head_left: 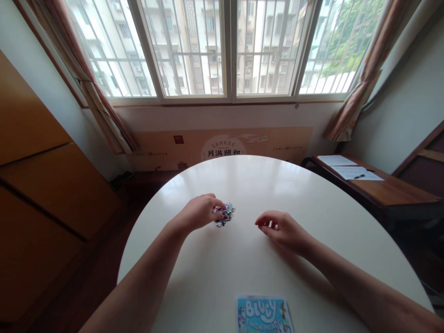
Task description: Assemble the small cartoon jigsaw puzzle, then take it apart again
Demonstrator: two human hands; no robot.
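A small heap of colourful jigsaw pieces [227, 213] lies near the middle of the round white table [222, 273]. My left hand [204, 211] reaches over the left side of the heap, thumb and fingers apart at the pieces and partly covering them. To the right of the heap, separated from it by bare tabletop, my right hand [279, 227] rests with curled fingers, thumb and fingertips close together; whether something tiny is between them is too small to tell. A blue "Bluey" card or booklet [264, 314] lies at the bottom edge of the view.
Behind the table stand a printed cardboard panel [287, 138] and a barred window. A brown side desk [398, 187] with papers [355, 173] and a dark pen is at the right. Wooden cabinets [41, 185] stand at the left.
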